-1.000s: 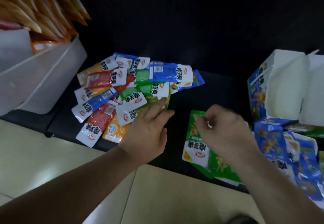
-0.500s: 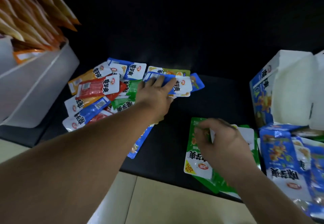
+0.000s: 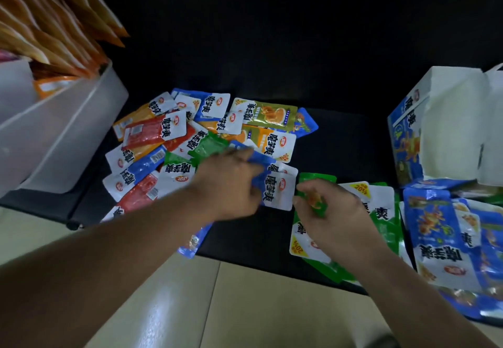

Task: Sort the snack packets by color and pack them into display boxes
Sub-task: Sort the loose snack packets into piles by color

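A mixed pile of snack packets [image 3: 174, 143] in red, orange, blue, green and olive lies on the black surface at centre left. My left hand [image 3: 231, 181] grips a blue packet [image 3: 277, 187] at the pile's right edge, just lifted off the surface. My right hand [image 3: 334, 217] rests on a stack of green packets [image 3: 381, 211], fingers curled around the top one. To the right lies a heap of blue packets [image 3: 441, 239]. Behind it stands an open blue and white display box [image 3: 408, 135].
A white plastic bin [image 3: 68, 130] holding orange packets [image 3: 54, 21] stands at the far left. One blue packet [image 3: 194, 241] hangs over the front edge of the black table [image 3: 348, 143]. Pale floor tiles [image 3: 217, 307] lie below.
My left hand has pulled a blue packet out of the pile and drawn it back toward my right hand. My right hand stays on the green stack.
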The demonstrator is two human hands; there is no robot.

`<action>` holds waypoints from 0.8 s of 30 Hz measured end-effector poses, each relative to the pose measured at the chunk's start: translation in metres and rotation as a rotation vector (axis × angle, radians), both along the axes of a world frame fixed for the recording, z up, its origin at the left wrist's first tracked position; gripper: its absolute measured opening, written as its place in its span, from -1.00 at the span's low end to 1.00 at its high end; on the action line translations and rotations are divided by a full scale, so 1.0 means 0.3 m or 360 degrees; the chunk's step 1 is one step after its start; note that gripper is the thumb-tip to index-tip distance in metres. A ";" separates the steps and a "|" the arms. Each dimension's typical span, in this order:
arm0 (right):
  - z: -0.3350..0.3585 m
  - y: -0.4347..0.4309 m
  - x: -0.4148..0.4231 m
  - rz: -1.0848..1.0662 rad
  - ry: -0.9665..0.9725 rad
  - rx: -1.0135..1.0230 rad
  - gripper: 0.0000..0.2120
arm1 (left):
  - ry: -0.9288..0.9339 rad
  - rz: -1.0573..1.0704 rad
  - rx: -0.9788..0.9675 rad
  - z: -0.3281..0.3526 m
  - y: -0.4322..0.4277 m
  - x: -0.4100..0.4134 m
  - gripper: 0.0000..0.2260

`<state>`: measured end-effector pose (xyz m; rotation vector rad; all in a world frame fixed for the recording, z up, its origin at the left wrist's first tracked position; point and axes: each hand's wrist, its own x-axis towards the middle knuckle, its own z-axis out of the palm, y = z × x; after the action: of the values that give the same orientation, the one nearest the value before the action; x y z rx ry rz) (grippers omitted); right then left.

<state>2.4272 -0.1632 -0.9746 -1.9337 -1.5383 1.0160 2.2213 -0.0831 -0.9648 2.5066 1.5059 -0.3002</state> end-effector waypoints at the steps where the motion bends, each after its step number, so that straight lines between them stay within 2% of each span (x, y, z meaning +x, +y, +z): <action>1: -0.003 -0.002 0.006 0.0008 0.0007 -0.0005 -0.83 | 0.0012 -0.0040 -0.0015 0.014 0.044 -0.002 -0.39; 3: -0.009 -0.006 0.014 0.0015 0.0035 -0.0030 -0.86 | 0.0056 -0.0068 -0.0159 0.022 0.117 -0.008 -0.30; 5: -0.013 -0.010 0.022 0.0012 0.0027 -0.0044 -0.88 | 0.0074 -0.0087 -0.0196 0.000 0.143 -0.004 -0.29; 9: -0.015 -0.009 0.027 -0.0039 0.0130 0.0015 -0.89 | 0.0039 -0.0078 0.0127 -0.030 0.120 -0.011 -0.36; 11: -0.014 -0.005 0.025 -0.0118 0.0266 0.0016 -0.92 | -0.0114 -0.0108 0.0287 -0.035 0.096 -0.029 -0.45; 13: -0.007 -0.001 0.021 -0.0207 0.0397 -0.0017 -0.91 | -0.0380 -0.0042 0.0425 -0.039 0.067 -0.052 -0.63; 15: 0.009 0.005 0.013 -0.0300 0.0602 -0.0055 -0.84 | -0.0751 0.0263 0.0254 -0.007 0.027 -0.050 -0.76; 18: 0.041 0.019 -0.012 -0.0340 0.0909 -0.0205 -0.76 | -0.1278 0.0678 -0.0129 0.063 -0.071 0.013 -0.80; 22: 0.073 0.029 -0.049 -0.0389 0.1342 -0.0305 -0.85 | -0.1594 0.0963 -0.0532 0.087 -0.219 0.095 -0.84; 24: 0.069 0.024 -0.046 -0.0352 0.1320 -0.0310 -0.80 | -0.1571 0.0864 -0.0605 0.066 -0.248 0.094 -0.86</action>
<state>2.4133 -0.1561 -0.9539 -1.4364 -0.7635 1.6253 2.2494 -0.1574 -0.9451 1.4557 1.3894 0.5927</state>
